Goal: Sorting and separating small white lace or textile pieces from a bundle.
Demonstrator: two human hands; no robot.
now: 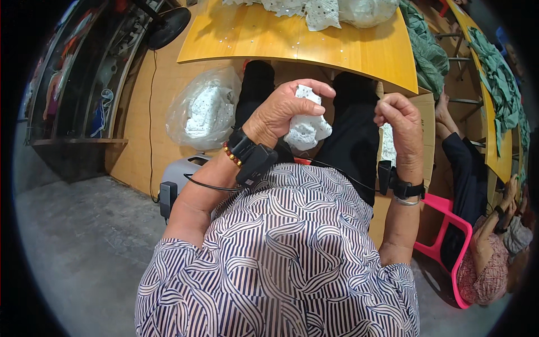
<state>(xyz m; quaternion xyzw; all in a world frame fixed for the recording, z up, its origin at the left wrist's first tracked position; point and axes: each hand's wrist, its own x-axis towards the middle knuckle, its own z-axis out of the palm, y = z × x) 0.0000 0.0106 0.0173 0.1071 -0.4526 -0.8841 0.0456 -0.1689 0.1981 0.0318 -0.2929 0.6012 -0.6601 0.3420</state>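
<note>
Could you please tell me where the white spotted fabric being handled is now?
In the head view, the white spotted fabric is slightly above centre, in the left hand; the right hand is apart, to its right.

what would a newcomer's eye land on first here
The swirly striped shirt fills the lower middle. Just above it, the left hand holds a white speckled piece, with the right hand raised, fingers curled, to its right. A bright pink chair stands out at lower right.
</note>
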